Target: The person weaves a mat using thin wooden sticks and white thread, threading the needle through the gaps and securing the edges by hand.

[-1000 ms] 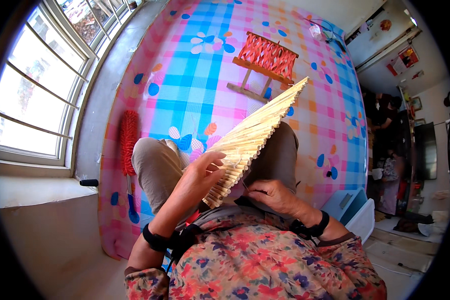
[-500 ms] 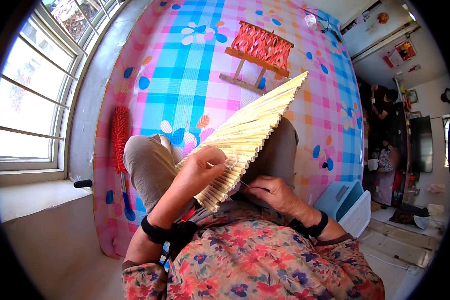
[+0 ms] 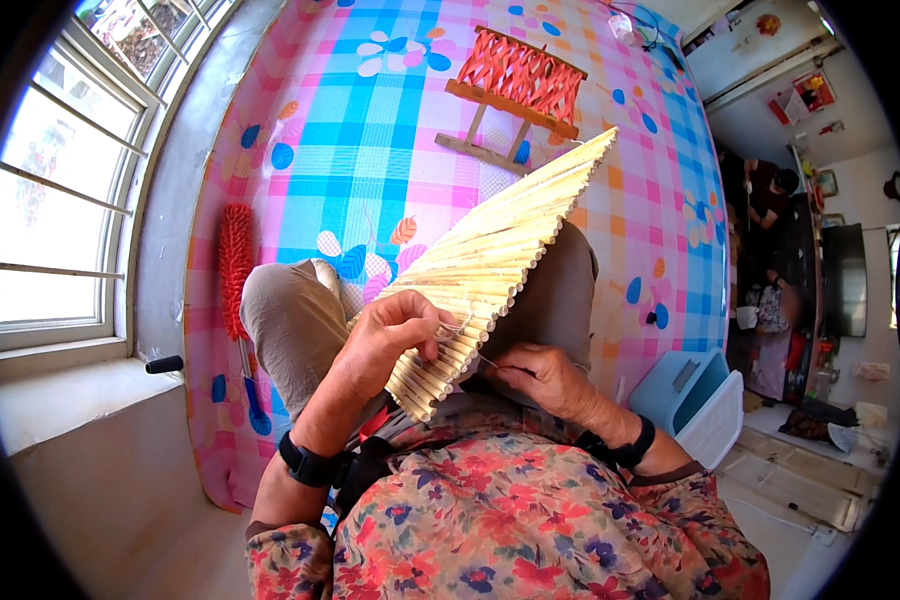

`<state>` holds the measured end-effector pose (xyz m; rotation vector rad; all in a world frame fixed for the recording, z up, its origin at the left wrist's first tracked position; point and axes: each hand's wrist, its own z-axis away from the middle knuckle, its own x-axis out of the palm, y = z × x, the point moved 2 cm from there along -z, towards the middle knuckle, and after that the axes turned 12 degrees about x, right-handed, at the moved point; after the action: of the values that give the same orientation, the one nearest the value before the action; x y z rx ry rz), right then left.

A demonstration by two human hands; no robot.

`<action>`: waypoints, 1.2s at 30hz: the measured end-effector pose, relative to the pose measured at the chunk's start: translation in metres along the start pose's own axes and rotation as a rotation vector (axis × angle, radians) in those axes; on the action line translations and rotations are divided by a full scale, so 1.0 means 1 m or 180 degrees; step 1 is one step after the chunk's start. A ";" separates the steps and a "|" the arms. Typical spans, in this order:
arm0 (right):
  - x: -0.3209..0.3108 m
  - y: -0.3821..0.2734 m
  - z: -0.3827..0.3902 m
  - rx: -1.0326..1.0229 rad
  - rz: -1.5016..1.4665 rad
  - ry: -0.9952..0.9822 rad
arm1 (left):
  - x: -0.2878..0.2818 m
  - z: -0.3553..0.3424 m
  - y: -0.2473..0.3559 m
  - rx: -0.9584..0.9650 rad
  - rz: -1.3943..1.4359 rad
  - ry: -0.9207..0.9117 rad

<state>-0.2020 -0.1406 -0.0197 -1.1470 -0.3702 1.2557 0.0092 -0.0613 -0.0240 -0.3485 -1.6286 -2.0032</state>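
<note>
Pinching a strand (image 3: 485, 359), the right hand (image 3: 547, 381) is hovering beside the central slatted mat (image 3: 505, 262) at five o'clock. Apart, the left hand (image 3: 390, 338) is curling over it at eight o'clock, grip unclear.

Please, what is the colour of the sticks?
The sticks are pale yellow, seen in the head view.

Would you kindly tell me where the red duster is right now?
In the head view, the red duster lies at the left on the checked sheet, between the window and the person's left knee.
</note>
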 end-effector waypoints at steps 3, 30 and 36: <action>0.000 0.001 -0.001 -0.0021 0.0043 0.0002 | -0.001 0.000 -0.001 -0.0011 0.0006 0.0034; -0.055 0.022 0.078 0.0511 0.0628 0.0880 | 0.000 -0.003 -0.011 0.0312 0.1428 0.0043; -0.057 0.041 0.093 0.0319 0.0742 0.1034 | 0.010 -0.009 -0.019 0.0189 0.0977 0.0082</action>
<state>-0.3155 -0.1516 0.0068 -1.3088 0.0703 1.2455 -0.0081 -0.0699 -0.0371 -0.5147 -1.5125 -1.7200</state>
